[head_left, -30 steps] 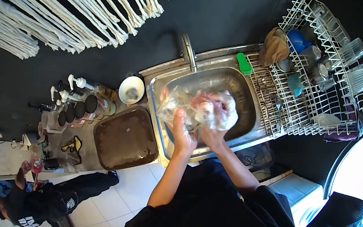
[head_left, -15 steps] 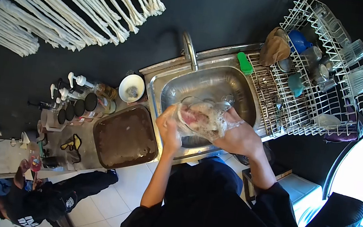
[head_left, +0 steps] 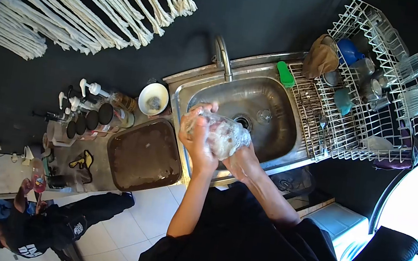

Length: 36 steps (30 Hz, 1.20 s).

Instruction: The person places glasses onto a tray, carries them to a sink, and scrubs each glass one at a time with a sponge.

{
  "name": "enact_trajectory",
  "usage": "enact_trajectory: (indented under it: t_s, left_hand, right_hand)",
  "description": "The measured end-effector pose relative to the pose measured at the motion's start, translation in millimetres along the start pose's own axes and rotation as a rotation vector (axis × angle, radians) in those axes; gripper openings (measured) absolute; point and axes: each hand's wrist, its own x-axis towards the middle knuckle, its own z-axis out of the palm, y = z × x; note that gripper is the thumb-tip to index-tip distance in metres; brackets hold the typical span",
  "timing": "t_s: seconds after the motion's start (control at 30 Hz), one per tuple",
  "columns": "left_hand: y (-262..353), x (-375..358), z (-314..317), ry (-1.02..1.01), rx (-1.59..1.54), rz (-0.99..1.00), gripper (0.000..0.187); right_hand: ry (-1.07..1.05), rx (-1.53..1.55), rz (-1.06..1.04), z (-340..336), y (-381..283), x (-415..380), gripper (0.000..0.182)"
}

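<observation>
Both hands are closed around a crumpled plastic bag (head_left: 224,135), held over the near left corner of the sink (head_left: 272,134): the left hand (head_left: 194,139) grips its left side, the right hand (head_left: 242,162) supports it below. A brown tray (head_left: 144,156) lies just beside the sink.

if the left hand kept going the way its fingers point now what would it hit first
The left hand is already against the crumpled clear plastic bag, also held by the right hand. Past it, probably the sink basin, though depth is hard to judge.
</observation>
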Motion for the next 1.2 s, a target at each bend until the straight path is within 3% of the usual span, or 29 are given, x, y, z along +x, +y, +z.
enact_trajectory:
  t_s: [0.07, 0.17, 0.2, 0.27, 0.33, 0.4, 0.47, 0.53, 0.57, 0.6, 0.67, 0.7, 0.73, 0.8, 0.87, 0.93, 0.97, 1.07, 1.1, 1.13, 1.2]
  left_hand:
    - [-3, -7, 9, -0.033, 0.012, 0.066, 0.031]
    - [15, -22, 26, 0.073, 0.097, -0.146, 0.039]
    - [18, -19, 24, 0.076, 0.098, -0.149, 0.039]
    - [26, -8, 16, 0.092, 0.09, -0.391, 0.027]
    - [27, 4, 13, 0.093, -0.035, -0.406, 0.019]
    - [23, 11, 8, 0.052, -0.148, -0.328, 0.017]
    - [24, 11, 3, 0.054, -0.08, -0.386, 0.026]
    - [12, 11, -7, -0.204, -0.434, -0.291, 0.041]
    - [9, 10, -13, -0.213, -0.557, -0.323, 0.054]
    - [10, 8, -12, -0.212, -0.556, -0.323, 0.054]
    - [7, 4, -5, -0.318, -0.56, -0.355, 0.063]
    - [8, -5, -4, -0.307, -0.483, -0.417, 0.071]
    - [8, -16, 1, -0.287, -0.435, -0.444, 0.071]
    - [11, -33, 4, -0.215, -0.126, -0.467, 0.069]
    - [14, -29, 7, -0.248, -0.023, -0.402, 0.062]
    - [16, -17, 10, -0.146, 0.087, -0.386, 0.051]
    - [27, -10, 21, 0.008, 0.016, -0.396, 0.039]
    - [29, 12, 10, 0.044, 0.017, -0.34, 0.018]
    - [27, 15, 5, 0.044, 0.018, -0.339, 0.018]
    - [26, 16, -1, -0.009, -0.044, -0.322, 0.017]
    - [22, 20, -11, -0.068, -0.111, -0.306, 0.018]
  right_hand:
    - [0.006, -0.056, -0.071, -15, 9, 4, 0.035]
    - [-0.128, -1.399, -0.707, -32, 3, 0, 0.046]
    - [-0.126, -1.399, -0.702, -39, 3, 0, 0.046]
    - [-0.277, -1.678, -0.805, -51, 6, 0, 0.045]
    - [-0.31, -1.567, -0.768, -46, 3, -2, 0.044]
    - [-0.237, -1.143, -0.514, -37, 2, 1, 0.041]
    - [-0.189, -0.978, -0.408, -34, 8, 2, 0.033]
    - [0.136, 0.009, 0.05, -14, 5, -10, 0.033]
    - [0.097, -0.094, 0.079, -11, 2, -13, 0.032]
    - [0.097, -0.094, 0.081, -22, 8, -14, 0.032]
    - [-0.106, -0.438, -0.302, -49, 27, -9, 0.031]
    - [-0.036, -1.007, -0.547, -31, 12, -9, 0.033]
    - [-0.037, -1.008, -0.549, -27, 7, -8, 0.033]
    - [-0.046, -1.491, -0.782, -25, 1, -7, 0.039]
    - [-0.1, -1.508, -0.75, -28, -6, -1, 0.039]
    - [-0.222, -1.525, -0.815, -35, -6, 1, 0.037]
    - [-0.309, -1.56, -0.799, -35, -8, 0, 0.038]
    - [-0.283, -1.516, -0.835, -35, -3, 5, 0.035]
    - [-0.196, -1.256, -0.629, -30, -2, -3, 0.029]
    - [-0.195, -1.252, -0.627, -29, 3, -4, 0.029]
    - [0.006, -0.1, -0.057, -22, 8, -1, 0.028]
